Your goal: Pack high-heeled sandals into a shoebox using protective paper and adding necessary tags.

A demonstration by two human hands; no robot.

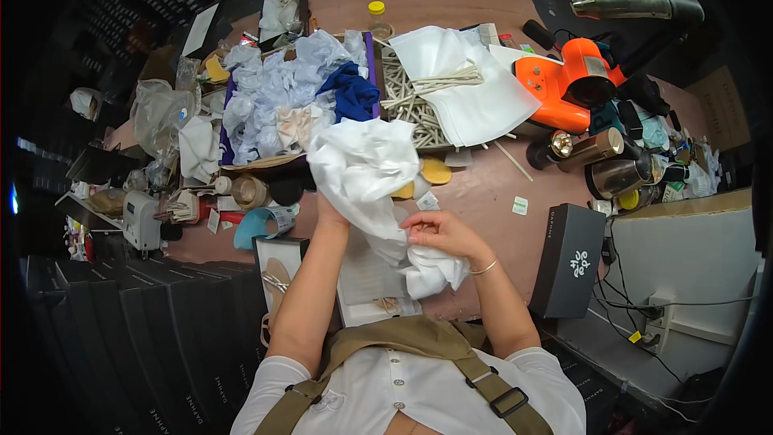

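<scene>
A large sheet of crumpled white tissue paper [366, 165] is raised over the table in front of me. My left hand [330, 213] holds it from the left, its fingers hidden behind the folds. My right hand [441, 234] is closed, thumb and fingertips pinched at the paper's lower right edge. Another white crumpled bunch [435, 270] hangs just below that hand; I cannot tell if it is the same sheet. Under my forearms is an open shoe box with pale paper [366, 278] inside. A strappy sandal [276, 282] lies beside my left forearm.
Behind the paper stand a purple-edged box [227, 133] of crumpled paper and a pile of pale sticks [400, 84] partly under white sheets [475, 105]. An orange machine [555, 84] with a metal nozzle is at far right. A dark shoe box [568, 262] stands right; stacked boxes [153, 330] fill the left.
</scene>
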